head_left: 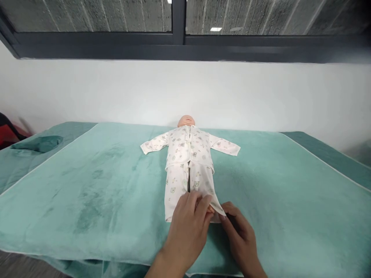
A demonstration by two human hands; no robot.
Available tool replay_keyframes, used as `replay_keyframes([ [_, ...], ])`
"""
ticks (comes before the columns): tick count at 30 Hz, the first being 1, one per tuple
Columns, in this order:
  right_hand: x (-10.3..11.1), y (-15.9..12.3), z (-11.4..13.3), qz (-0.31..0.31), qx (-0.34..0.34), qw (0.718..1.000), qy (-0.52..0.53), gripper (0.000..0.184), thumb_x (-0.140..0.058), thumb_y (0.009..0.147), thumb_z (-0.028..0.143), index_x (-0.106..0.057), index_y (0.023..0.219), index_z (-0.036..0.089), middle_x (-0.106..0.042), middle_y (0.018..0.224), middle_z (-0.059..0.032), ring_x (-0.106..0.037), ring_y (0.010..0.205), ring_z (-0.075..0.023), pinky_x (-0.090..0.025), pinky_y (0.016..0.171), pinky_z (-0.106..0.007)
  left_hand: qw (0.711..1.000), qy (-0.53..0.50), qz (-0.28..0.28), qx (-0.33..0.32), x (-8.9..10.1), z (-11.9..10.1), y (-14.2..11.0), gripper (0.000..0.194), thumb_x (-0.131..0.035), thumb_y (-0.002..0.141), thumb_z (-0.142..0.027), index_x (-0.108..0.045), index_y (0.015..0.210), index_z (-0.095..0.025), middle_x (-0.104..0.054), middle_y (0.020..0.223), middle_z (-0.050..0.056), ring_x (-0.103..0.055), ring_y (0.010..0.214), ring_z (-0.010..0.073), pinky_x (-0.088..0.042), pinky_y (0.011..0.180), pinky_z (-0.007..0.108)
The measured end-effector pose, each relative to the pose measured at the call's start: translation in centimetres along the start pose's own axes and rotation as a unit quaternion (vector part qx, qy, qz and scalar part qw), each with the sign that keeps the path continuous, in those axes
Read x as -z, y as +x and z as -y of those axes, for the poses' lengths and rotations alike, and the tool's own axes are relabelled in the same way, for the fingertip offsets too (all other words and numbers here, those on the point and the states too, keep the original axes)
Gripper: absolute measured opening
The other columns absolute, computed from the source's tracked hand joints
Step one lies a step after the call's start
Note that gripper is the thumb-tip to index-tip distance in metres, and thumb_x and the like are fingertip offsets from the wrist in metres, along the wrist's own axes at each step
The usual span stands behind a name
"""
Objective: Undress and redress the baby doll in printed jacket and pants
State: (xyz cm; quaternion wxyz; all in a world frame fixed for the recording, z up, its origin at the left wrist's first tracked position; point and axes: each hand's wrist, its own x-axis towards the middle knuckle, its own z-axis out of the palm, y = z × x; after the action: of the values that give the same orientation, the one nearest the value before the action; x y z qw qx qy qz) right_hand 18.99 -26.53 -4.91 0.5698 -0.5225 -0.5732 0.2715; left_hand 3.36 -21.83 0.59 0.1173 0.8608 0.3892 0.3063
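Observation:
A baby doll (pixel 188 154) lies on its back on a teal towel (pixel 101 185), head toward the wall, arms spread. It wears a white printed top and white printed trousers (pixel 179 185). My left hand (pixel 188 224) rests on the lower end of the trouser legs, fingers curled over the cloth. My right hand (pixel 237 231) pinches the hem of the right-hand trouser leg (pixel 216 210) at the doll's foot. Both hands meet at that hem, and the foot is mostly hidden.
The towel covers a table draped in darker green cloth (pixel 333 154). A bunched green cloth (pixel 37 143) lies at the far left. A white wall and a dark window frame (pixel 179 42) stand behind. A red and black object (pixel 7 133) shows at the left edge.

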Motion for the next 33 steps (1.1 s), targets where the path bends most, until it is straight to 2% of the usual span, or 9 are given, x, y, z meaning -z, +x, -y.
replay_keyframes([
  [5, 0.6, 0.0, 0.1, 0.011, -0.005, 1.000, 0.026, 0.009, -0.057, 0.089, 0.028, -0.063, 0.085, 0.023, -0.059, 0.082, -0.0031, -0.057, 0.077, -0.0184, -0.047, 0.068, -0.028, 0.999, 0.003, 0.031, 0.026, -0.6, 0.1, -0.4, 0.045, -0.050, 0.086, -0.006, -0.048, 0.126, -0.026, -0.056, 0.103, 0.006, -0.056, 0.089, 0.0227, -0.052, 0.075, 0.039],
  [8, 0.5, 0.2, 0.5, 0.030, 0.004, 0.999, 0.020, 0.010, -0.055, 0.091, 0.026, -0.061, 0.084, 0.023, -0.058, 0.081, -0.0026, -0.057, 0.076, -0.0177, -0.047, 0.068, -0.028, 0.999, -0.025, 0.027, 0.006, -0.1, 0.4, -1.0, 0.045, -0.047, 0.087, -0.004, -0.048, 0.126, -0.025, -0.057, 0.104, 0.006, -0.056, 0.091, 0.0219, -0.052, 0.077, 0.038],
  [12, 0.2, 0.2, 1.0, 0.062, 0.034, 0.997, -0.009, 0.009, -0.052, 0.092, 0.022, -0.058, 0.086, 0.022, -0.059, 0.082, -0.0024, -0.058, 0.076, -0.0165, -0.047, 0.068, -0.027, 0.996, -0.075, -0.008, -0.043, 1.0, 1.1, -1.9, 0.036, -0.044, 0.091, -0.005, -0.052, 0.120, -0.024, -0.058, 0.099, 0.006, -0.056, 0.090, 0.0192, -0.051, 0.078, 0.034],
  [15, 0.3, 0.1, 1.4, 0.114, 0.045, 0.991, -0.050, 0.009, -0.050, 0.093, 0.021, -0.057, 0.089, 0.022, -0.059, 0.084, -0.0028, -0.057, 0.077, -0.0154, -0.047, 0.069, -0.026, 0.991, -0.112, -0.042, -0.064, 1.6, 1.9, -2.6, 0.027, -0.052, 0.090, -0.008, -0.057, 0.112, -0.022, -0.058, 0.096, 0.005, -0.056, 0.088, 0.0171, -0.050, 0.077, 0.031],
  [19, 1.5, 0.6, 1.8, 0.170, 0.053, 0.978, -0.105, 0.009, -0.051, 0.093, 0.022, -0.057, 0.087, 0.022, -0.058, 0.083, -0.0022, -0.058, 0.074, -0.0134, -0.047, 0.066, -0.024, 0.988, -0.089, -0.124, -0.032, 2.0, 3.0, -3.4, 0.028, -0.056, 0.088, -0.008, -0.057, 0.114, -0.019, -0.058, 0.106, 0.008, -0.055, 0.100, 0.0188, -0.049, 0.084, 0.032],
  [24, 2.9, 3.4, 2.9, 0.115, 0.103, 0.971, -0.184, 0.022, -0.049, 0.095, 0.021, -0.054, 0.073, 0.020, -0.054, 0.069, 0.0000, -0.052, 0.062, -0.0117, -0.041, 0.056, -0.024, 0.992, -0.072, -0.093, -0.037, 1.8, 3.5, -4.1, 0.023, -0.056, 0.087, -0.007, -0.060, 0.106, -0.019, -0.063, 0.103, 0.006, -0.055, 0.100, 0.0203, -0.045, 0.086, 0.036],
  [27, 1.8, 6.3, 4.3, 0.107, 0.139, 0.963, -0.207, 0.015, -0.049, 0.095, 0.019, -0.056, 0.081, 0.020, -0.057, 0.076, -0.0010, -0.054, 0.070, -0.0130, -0.043, 0.062, -0.026, 0.989, -0.090, -0.105, -0.058, 1.8, 3.3, -4.0, 0.023, -0.055, 0.086, -0.003, -0.061, 0.102, -0.018, -0.066, 0.098, 0.005, -0.056, 0.097, 0.0200, -0.044, 0.084, 0.036],
  [30, -0.8, 9.6, 5.5, 0.188, 0.180, 0.935, -0.242, 0.012, -0.047, 0.095, 0.019, -0.059, 0.098, 0.021, -0.064, 0.096, -0.0042, -0.057, 0.092, -0.0177, -0.045, 0.081, -0.032, 0.985, -0.102, -0.112, -0.085, 2.0, 2.9, -4.0, 0.023, -0.056, 0.084, -0.002, -0.062, 0.100, -0.017, -0.069, 0.092, 0.004, -0.058, 0.089, 0.0192, -0.043, 0.079, 0.035],
  [33, -3.2, 12.4, 6.3, 0.260, 0.191, 0.887, -0.331, 0.016, -0.045, 0.096, 0.020, -0.061, 0.095, 0.020, -0.066, 0.095, -0.0052, -0.058, 0.094, -0.0210, -0.043, 0.084, -0.038, 0.981, -0.133, -0.106, -0.096, 2.7, 3.0, -4.0, 0.020, -0.057, 0.083, -0.003, -0.062, 0.097, -0.017, -0.068, 0.082, 0.003, -0.058, 0.081, 0.0180, -0.046, 0.074, 0.033],
])
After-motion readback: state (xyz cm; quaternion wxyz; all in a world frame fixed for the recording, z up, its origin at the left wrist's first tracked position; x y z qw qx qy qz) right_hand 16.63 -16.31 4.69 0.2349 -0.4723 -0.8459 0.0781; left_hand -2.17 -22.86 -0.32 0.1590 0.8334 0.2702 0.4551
